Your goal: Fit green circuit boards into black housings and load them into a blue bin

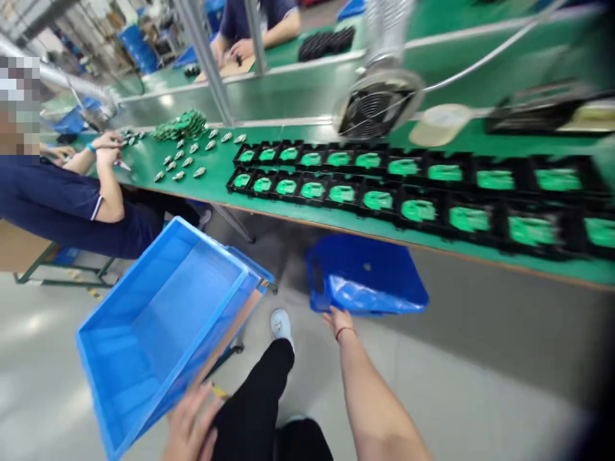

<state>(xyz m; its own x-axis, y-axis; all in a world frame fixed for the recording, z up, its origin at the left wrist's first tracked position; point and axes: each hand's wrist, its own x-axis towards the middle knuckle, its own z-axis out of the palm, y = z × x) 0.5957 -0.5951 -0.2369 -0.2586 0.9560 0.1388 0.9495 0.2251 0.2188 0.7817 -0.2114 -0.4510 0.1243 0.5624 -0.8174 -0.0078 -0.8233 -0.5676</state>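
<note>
My left hand grips the near rim of a light blue plastic bin, which is tilted and has nothing inside. My right hand reaches down and holds the near edge of a darker blue bin that stands on the floor beside the bench; its fingers are mostly hidden behind the rim. My black trouser leg and white shoe show between the two bins.
A long green bench carries two rows of black trays with green parts, loose small parts and a green pile. A seated co-worker in a dark blue shirt works at the left. A fan stands behind the trays.
</note>
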